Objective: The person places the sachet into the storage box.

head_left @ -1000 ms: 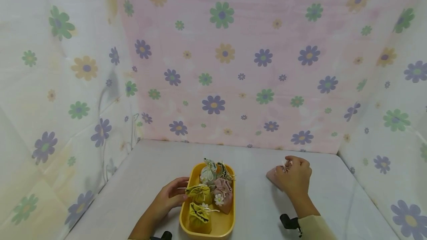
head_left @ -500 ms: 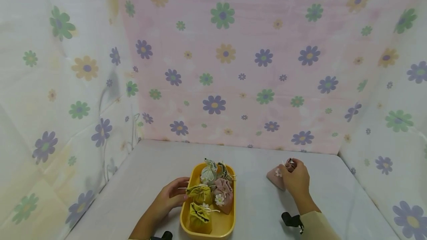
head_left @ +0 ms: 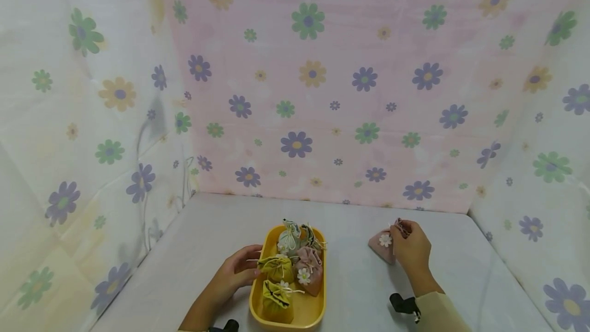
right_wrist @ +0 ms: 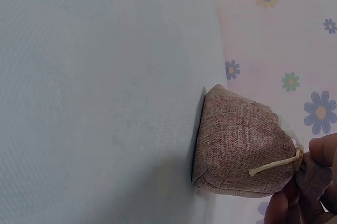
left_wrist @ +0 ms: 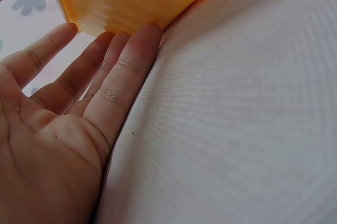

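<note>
My right hand [head_left: 414, 247] pinches the gathered neck of a dusty-pink drawstring pouch [right_wrist: 239, 142] with a white flower on its front. In the right wrist view the pouch's base meets the white table, and a pale cord hangs from its neck. My left hand [head_left: 235, 272] rests along the left side of a yellow tray [head_left: 321, 291], its fingers fairly straight against the wall in the left wrist view. Inside the tray stand two mustard-yellow pouches, the nearer one [head_left: 278, 304] at the front, a pink pouch [head_left: 310, 265] and a pale green pouch [head_left: 289, 240]. Another dark-mouthed pouch is partly hidden behind.
The white table [head_left: 350, 281] ends at a pink flowered curtain [head_left: 313, 117] at the back. White flowered curtains hang at both sides. A cable shows through the left curtain [head_left: 140, 168].
The pink pouch in my right hand has turned, so its white flower now faces the head camera. My right fingers have shifted on its neck. The left hand and the tray stay put.
</note>
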Available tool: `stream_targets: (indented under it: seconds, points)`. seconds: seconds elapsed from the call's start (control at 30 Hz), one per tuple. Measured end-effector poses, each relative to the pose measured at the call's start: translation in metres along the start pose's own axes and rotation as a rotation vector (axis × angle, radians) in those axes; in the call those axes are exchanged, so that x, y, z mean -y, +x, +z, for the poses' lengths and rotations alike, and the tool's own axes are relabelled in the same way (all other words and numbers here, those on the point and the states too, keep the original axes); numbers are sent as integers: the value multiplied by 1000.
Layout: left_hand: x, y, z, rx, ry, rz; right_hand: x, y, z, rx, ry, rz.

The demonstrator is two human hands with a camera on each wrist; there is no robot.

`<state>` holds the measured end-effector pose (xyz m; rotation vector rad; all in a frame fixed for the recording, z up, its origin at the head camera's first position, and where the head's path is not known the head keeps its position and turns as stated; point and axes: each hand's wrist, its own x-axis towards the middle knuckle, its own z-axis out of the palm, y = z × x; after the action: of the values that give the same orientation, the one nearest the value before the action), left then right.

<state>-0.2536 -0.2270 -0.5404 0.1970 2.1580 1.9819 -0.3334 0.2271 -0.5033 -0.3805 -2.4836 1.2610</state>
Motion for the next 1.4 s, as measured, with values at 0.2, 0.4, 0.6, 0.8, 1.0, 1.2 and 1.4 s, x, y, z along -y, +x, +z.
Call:
stream_targets:
  seconds: [0.2, 0.4, 0.6, 0.8, 1.0, 1.2, 1.4]
  points:
    - [-2, -1, 0, -8, -14, -5, 1, 0, -1, -3, -8, -35]
    - [-6, -3, 2, 0, -18, -7, 2, 1, -2, -10, -23, -44]
    - [-5, -2, 3, -4, -9, -3, 5, 0, -4, -18, -23, -57]
    - [-4, -1, 2, 6, -2, 7, 8, -3, -6, -32, -18, -94]
    - [-3, -1, 1, 2, -3, 4, 8, -4, -6, -24, -25, -90]
    - [-2, -1, 1, 4, -7, 9, 10, -5, -6, -43, -25, -125]
    - [-1, -1, 1, 4, -6, 9, 17, -10, -11, -45, -32, -158]
